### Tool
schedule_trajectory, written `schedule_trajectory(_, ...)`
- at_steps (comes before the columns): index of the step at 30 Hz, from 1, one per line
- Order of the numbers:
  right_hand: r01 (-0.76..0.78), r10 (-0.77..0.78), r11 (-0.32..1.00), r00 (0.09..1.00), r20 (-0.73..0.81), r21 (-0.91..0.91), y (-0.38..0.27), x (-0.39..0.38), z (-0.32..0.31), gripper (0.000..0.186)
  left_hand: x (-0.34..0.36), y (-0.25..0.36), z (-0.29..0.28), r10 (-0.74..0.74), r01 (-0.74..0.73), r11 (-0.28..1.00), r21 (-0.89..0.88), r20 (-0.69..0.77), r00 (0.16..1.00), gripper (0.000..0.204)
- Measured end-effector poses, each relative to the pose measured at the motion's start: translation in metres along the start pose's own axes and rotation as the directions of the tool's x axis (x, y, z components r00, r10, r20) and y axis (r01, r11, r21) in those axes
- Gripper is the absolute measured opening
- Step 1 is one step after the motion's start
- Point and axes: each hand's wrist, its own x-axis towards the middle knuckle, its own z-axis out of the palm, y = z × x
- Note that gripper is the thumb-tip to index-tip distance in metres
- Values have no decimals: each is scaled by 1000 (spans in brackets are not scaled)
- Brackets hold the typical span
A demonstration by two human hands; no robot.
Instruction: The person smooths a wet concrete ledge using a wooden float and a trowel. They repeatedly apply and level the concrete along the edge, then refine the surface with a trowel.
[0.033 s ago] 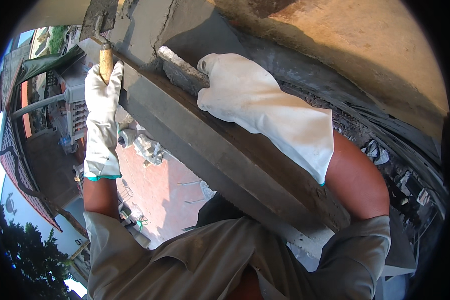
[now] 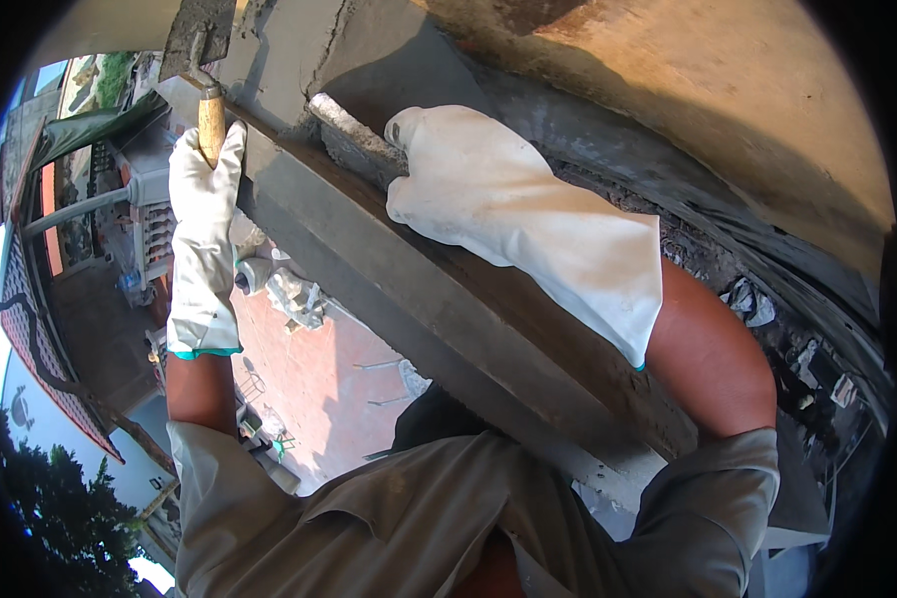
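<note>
My left hand [image 2: 205, 209], in a white glove with a green cuff edge, is closed around the wooden handle of a trowel [image 2: 211, 118]. The trowel's mortar-smeared blade points away, by the far end of the grey cement ledge [image 2: 419, 284]. In a matching white glove, my right hand [image 2: 463, 169] grips a flat, mortar-crusted float [image 2: 349, 130] against the recessed upper side of the ledge. My glove hides the float's near end and its grip.
A brown sunlit surface [image 2: 688, 90] rises on the right, with rubble [image 2: 708, 264] in the gap below it. Far below on the left lies reddish paving [image 2: 289, 379] with pale bags [image 2: 294, 296]. A white balustrade [image 2: 154, 239] stands at the left.
My right hand and the float have shifted slightly to the left along the ledge. My left hand and the trowel have stayed in place.
</note>
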Motion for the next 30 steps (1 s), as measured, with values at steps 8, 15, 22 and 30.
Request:
schedule_trajectory(8,118,-76,974,975,-210,195,30,-23,-5,50,8,3,4,-23,23,1000,-4,25,999,18)
schedule_trajectory(15,-90,143,954,975,-170,285,77,-50,-6,43,12,3,3,6,-9,998,60,45,999,17)
schedule_trajectory(22,111,-94,985,987,-130,132,63,-54,21,53,17,-6,4,46,-46,999,-3,70,996,17)
schedule_trajectory(30,139,-31,907,964,-265,398,95,-86,4,43,21,-8,5,50,-50,999,-5,73,996,25)
